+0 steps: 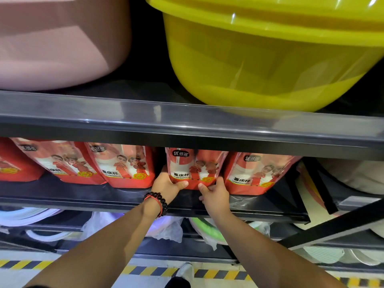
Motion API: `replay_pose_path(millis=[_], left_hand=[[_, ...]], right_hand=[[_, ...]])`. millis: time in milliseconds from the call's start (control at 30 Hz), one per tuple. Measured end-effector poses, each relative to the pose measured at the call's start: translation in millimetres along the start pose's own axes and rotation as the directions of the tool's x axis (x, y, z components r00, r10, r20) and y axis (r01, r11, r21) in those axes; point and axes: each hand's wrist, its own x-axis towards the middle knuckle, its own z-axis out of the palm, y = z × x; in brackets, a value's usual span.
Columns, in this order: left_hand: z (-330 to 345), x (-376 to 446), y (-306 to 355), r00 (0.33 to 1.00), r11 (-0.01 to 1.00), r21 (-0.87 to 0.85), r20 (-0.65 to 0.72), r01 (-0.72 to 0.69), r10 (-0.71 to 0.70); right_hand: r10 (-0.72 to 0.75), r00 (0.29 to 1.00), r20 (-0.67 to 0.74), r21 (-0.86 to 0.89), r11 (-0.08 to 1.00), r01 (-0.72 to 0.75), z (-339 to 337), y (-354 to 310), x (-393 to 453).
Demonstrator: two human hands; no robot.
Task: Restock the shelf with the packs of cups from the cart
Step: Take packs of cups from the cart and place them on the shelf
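Note:
Several red-and-white packs of cups stand in a row on the dark middle shelf (124,201). One pack (194,167) stands right of centre, between a pack on its left (122,165) and a pack on its right (257,173). My left hand (166,187), with bead bracelets on the wrist, grips this pack's lower left corner. My right hand (214,193) grips its lower right corner, thumb on the front. The pack's top is hidden behind the upper shelf's front rail (187,121). The cart is out of view.
A pink basin (58,42) and a yellow basin (270,55) sit on the shelf above. Below are plates and bowls in plastic wrap (166,227). White ware (353,175) fills the bay to the right. Yellow-black tape (145,269) marks the floor.

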Motion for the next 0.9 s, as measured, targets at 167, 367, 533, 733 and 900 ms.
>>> replay_pose_path(millis=[167, 367, 533, 733, 900], left_hand=[[1, -7, 3, 0.999, 1.000, 0.004, -0.045, -0.002, 0.002], [14, -37, 1, 0.944, 0.988, -0.082, -0.294, 0.133, -0.151], [41, -74, 12, 0.980, 0.998, -0.060, -0.195, 0.029, -0.040], [109, -67, 50, 0.941, 0.985, 0.064, 0.291, 0.159, -0.171], [136, -42, 78, 0.929, 0.941, -0.061, 0.191, 0.333, -0.316]], right_hand=[[-0.006, 1.000, 0.007, -0.021, 1.000, 0.006, 2, -7, -3], [-0.006, 0.999, 0.038, 0.258, 0.966, -0.004, -25, 22, -39], [-0.004, 0.931, -0.366, 0.066, 0.997, 0.030, -112, 59, -26], [-0.042, 0.994, -0.102, -0.302, 0.953, 0.009, -161, 50, 28], [-0.005, 0.999, 0.048, -0.331, 0.943, 0.020, -159, 41, 53]])
